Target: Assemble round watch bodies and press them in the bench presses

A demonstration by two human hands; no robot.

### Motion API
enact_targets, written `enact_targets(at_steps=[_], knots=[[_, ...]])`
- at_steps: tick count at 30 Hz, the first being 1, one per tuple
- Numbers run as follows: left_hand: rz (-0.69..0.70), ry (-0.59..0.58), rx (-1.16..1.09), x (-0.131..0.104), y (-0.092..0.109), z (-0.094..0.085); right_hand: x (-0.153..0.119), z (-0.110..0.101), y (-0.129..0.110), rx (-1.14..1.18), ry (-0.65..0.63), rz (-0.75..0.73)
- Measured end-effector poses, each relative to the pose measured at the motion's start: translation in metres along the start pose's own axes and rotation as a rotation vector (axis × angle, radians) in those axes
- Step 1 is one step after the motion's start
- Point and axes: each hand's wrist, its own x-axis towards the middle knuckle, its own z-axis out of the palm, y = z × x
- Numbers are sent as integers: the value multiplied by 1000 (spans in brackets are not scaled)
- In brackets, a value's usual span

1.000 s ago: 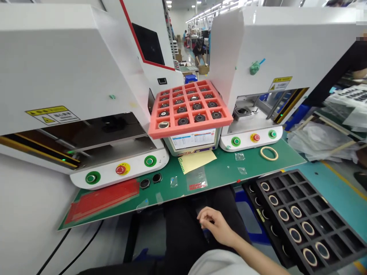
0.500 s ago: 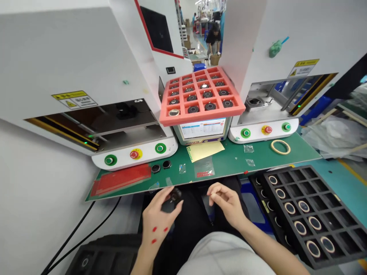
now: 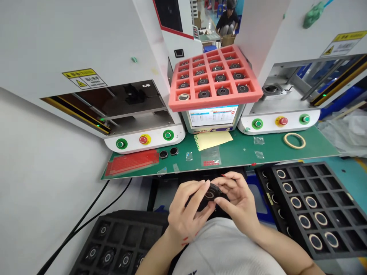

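Note:
A round black smartwatch body [image 3: 211, 192] is held over my lap, its back with a ring and small contacts facing up. My left hand [image 3: 185, 208] grips its left side between thumb and fingers. My right hand [image 3: 242, 206] pinches its right edge, the thumb at the near rim. A small red piece [image 3: 223, 175] is on a right fingertip. Red marks [image 3: 185, 240] show near my left wrist. Two similar round watch bodies [image 3: 169, 153] lie on the green bench, beside red sticker sheets [image 3: 133, 162].
A pink foam tray [image 3: 215, 102] of watch parts rests on the monitor [image 3: 212, 117], between two machines with green and red buttons. Black compartment trays stand at right [image 3: 341, 198] and lower left [image 3: 134, 235]. A tape roll [image 3: 294, 141] lies on the bench. Another person [image 3: 228, 21] crouches behind.
My hands were apart, the left holding the watch body. They have come together, and the right hand now grips it too. The view has shifted, showing more of the lower-left tray.

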Motion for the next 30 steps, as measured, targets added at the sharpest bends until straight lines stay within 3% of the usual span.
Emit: enact_targets(at_steps=[3, 5, 9, 12, 17, 21, 24, 28, 30], knots=[[-39, -11, -72, -1, 1, -4, 0, 2, -1, 76, 23, 96], [-151, -51, -288, -1, -2, -7, 0, 1, -2, 131, 6, 145], [-384, -295, -801, 1, -18, -10, 1, -3, -5, 214, -98, 215], [-398, -406, -1018, 1, -32, -8, 1, -6, -5, 243, -149, 288], [-363, -485, -1011, 5, -43, -7, 5, -13, -5, 309, -241, 412], [-322, -426, -1011, 7, -39, -5, 10, -15, -4, 294, -234, 468], [-375, -320, -1010, 3, -33, -1, 12, -14, -5, 230, -146, 393], [-458, -251, -1058, -2, -21, 1, 7, -13, -16, -88, 141, 36], [-493, -215, -1073, -3, -14, 1, 2, -13, -24, -182, 161, -33]])
